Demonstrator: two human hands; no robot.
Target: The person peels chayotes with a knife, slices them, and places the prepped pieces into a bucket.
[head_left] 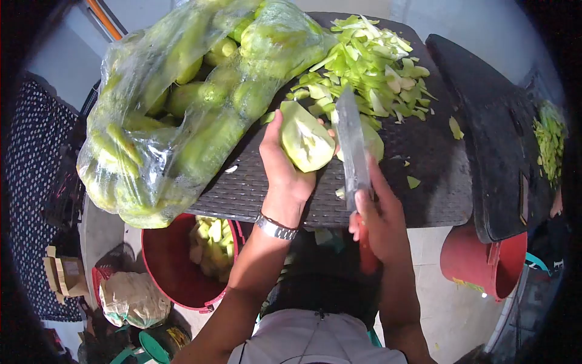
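Note:
My left hand (284, 161) is wrapped around a peeled green papaya half (306, 136), its pale, hollowed cut face turned up. My right hand (382, 221) grips a knife (353, 136) by its red handle, the wide blade pointing away from me and slightly smeared by motion. Partly behind the blade is another pale green piece (373, 141); I cannot tell whether it lies on the table or touches my right hand. Beyond both hands, a heap of green peelings (370, 73) is spread over the dark woven-pattern table (424, 194).
A clear plastic bag (157, 145) of whole green fruits fills the table's left side. Below it stands a red bucket (159, 261) holding peeled pieces (212, 239). Another red bucket (473, 261) sits under a second dark table (479, 121) at right, near more green strips (550, 142).

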